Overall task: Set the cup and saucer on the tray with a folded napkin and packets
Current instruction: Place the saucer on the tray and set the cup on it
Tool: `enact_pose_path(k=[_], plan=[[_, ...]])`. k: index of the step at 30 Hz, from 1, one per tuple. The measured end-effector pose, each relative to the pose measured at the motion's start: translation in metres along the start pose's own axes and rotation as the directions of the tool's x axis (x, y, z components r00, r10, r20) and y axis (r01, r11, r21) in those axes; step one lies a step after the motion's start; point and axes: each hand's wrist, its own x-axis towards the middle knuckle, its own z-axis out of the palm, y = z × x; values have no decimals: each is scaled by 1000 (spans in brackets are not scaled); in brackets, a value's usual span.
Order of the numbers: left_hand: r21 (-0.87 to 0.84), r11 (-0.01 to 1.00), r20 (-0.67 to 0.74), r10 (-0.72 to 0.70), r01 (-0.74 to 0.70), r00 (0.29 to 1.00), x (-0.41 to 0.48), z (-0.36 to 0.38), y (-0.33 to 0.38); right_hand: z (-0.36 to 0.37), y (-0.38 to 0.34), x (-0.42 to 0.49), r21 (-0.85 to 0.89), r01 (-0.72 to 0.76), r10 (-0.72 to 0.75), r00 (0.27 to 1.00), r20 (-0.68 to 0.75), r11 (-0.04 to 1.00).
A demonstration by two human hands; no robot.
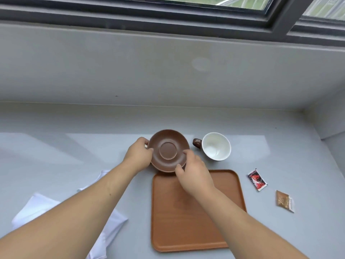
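Observation:
A brown saucer (169,144) is held just beyond the far edge of the orange-brown tray (231,193), slightly overlapping it. My left hand (138,156) grips its left rim and my right hand (194,171) grips its near right rim. To the right of the saucer, a cup (215,146) with a white inside and a brown handle stands on the counter. A white napkin (112,227) lies unfolded at the left, partly hidden under my left forearm. A red and black packet (257,179) and a brown packet (284,200) lie right of the tray.
Everything lies on a grey counter (56,146) that meets a grey wall at the back, under a dark-framed window (168,17). A side wall (330,124) closes the counter at the right.

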Motion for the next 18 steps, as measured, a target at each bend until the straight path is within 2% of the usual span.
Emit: enact_pose_path(k=[4,7,14,18], plan=[[-239,968,-3,-73,70,997,-32,-11,-6,-10,-2,-13,163,-17,25,999,-43,986],[-297,948,21,-110,112,994,-63,-4,-12,-15,9,-22,258,-133,131,991,25,957],[-325,927,195,-130,189,972,-118,53,-29,-25,69,-50,274,-225,202,973,108,935],[-255,945,262,-136,204,955,-128,78,-36,-26,98,-62,196,-266,243,961,133,944]])
